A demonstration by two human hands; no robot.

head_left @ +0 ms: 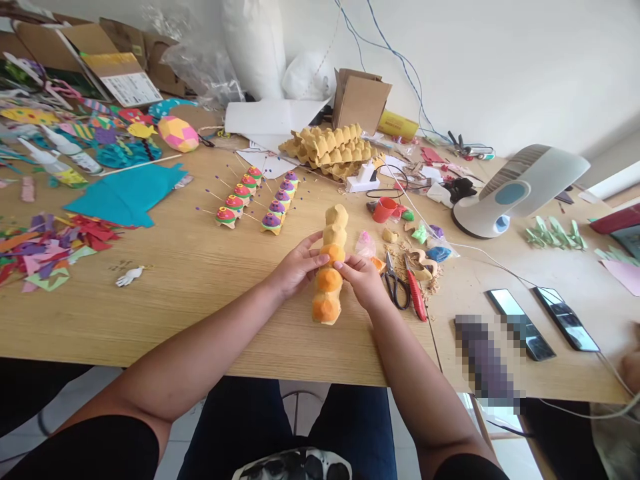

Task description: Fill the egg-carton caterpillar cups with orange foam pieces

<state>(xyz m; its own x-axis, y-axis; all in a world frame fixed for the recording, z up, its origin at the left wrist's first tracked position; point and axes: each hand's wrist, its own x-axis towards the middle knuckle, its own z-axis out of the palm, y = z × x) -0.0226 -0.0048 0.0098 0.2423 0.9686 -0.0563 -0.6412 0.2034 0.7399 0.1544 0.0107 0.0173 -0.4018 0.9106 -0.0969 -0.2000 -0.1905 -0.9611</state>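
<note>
A strip of egg-carton cups [330,267] lies lengthwise on the wooden table [190,280], its near cups covered in orange clay and its far cups bare cardboard. My left hand [297,265] touches the strip's left side, fingers curled against an orange cup. My right hand [364,279] presses the right side of the same cup with pinched fingers. Both hands grip the strip from opposite sides.
Scissors [395,283] and a red-handled tool [414,293] lie right of my hand among clay lumps. Two rows of painted cups with pins [260,200], stacked egg cartons [330,150], a desk fan [515,190], two phones [543,323] and paper scraps [50,250] surround the spot.
</note>
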